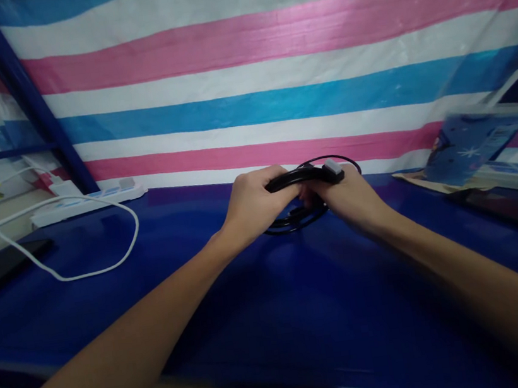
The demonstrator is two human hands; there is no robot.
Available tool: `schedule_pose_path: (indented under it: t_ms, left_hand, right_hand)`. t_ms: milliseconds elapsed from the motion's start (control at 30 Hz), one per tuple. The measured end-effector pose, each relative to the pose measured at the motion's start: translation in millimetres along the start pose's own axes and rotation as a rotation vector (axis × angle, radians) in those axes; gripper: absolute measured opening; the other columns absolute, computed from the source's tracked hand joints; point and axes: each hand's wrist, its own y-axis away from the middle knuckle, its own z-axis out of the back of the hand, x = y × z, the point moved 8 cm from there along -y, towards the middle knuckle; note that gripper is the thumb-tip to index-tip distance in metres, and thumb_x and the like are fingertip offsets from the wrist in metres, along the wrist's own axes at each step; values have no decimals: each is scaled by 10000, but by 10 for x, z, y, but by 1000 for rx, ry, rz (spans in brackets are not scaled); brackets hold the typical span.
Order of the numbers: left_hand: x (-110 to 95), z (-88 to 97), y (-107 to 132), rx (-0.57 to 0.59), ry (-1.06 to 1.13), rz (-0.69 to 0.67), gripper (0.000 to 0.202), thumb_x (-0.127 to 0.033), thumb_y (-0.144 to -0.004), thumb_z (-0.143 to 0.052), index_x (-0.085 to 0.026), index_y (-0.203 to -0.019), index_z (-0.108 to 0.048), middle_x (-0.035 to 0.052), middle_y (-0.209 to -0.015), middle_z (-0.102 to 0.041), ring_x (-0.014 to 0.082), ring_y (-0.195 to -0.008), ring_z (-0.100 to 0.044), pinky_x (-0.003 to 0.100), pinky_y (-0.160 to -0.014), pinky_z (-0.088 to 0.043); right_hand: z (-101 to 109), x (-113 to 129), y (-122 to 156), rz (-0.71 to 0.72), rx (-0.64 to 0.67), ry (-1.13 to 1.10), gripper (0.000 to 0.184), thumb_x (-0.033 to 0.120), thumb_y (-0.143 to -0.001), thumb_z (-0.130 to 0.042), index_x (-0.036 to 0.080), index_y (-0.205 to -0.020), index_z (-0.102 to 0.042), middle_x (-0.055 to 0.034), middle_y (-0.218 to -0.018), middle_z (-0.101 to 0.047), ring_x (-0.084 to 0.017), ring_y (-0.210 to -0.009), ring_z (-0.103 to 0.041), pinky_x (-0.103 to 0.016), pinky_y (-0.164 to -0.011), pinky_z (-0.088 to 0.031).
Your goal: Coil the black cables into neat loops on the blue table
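Above the blue desk, both hands hold a coiled black cable (295,178). My left hand (259,197) is closed around the left side of the coil, its thumb lying along the strands. On the other side, my right hand (347,192) grips the coil, its fingers partly hidden behind it. A grey-and-black plug end (332,168) sticks up by the right hand. One thin loop of the cable arcs out behind the right hand, and lower loops hang beneath both hands, close to the desk top.
The blue desk (275,319) spreads beneath my arms. At left stand a white power strip (92,200), a looping white cord (136,226) and a dark flat object (10,265). At right are a blue patterned packet (467,144) and a dark flat item (509,209). Striped sheeting (252,106) hangs behind.
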Motion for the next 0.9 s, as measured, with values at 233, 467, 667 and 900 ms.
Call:
schedule_pose_path:
  t_ms: [233,467,667,900]
  left_hand:
    - [-5,16,9,2,-209,-132,117,-236,-776,-566,-206,-741,-673,-12,-605,-559,105,-568,-439,263,-607,-324]
    - [280,-402,137,580,436,397,294,-362,-804,-601,-198,-601,-466,-85,-406,-301,51,-307,-261,241,-403,-295]
    - [236,-618,267,674,593,557,351,-329,-828,-553,-213,-553,-369,-94,-387,-207,43,-329,-168,243,-408,-170]
    - [290,74,-107,-147,-102,-36,211,-250,-733,-558,-178,-546,-491,-41,-499,-417,88,-510,-381,262,-517,-263]
  right_hand:
    - [-102,99,52,86,165,-131,348,338,-786,-620,188,-517,-460,36,-459,-390,-75,-424,-332,-248,-415,-230]
    - [-352,-287,71,-226,505,-448,196,306,-694,-677,175,-639,-542,82,-446,-292,-48,-390,-212,-230,-380,-188]
    - [-289,-463,-72,-133,246,-414,107,237,-627,-616,175,-601,-534,33,-481,-431,-87,-431,-385,-265,-440,-311]
    - [-291,-272,-33,-114,61,-479,199,292,-688,-674,194,-637,-509,82,-415,-349,-67,-356,-313,-244,-371,-243]
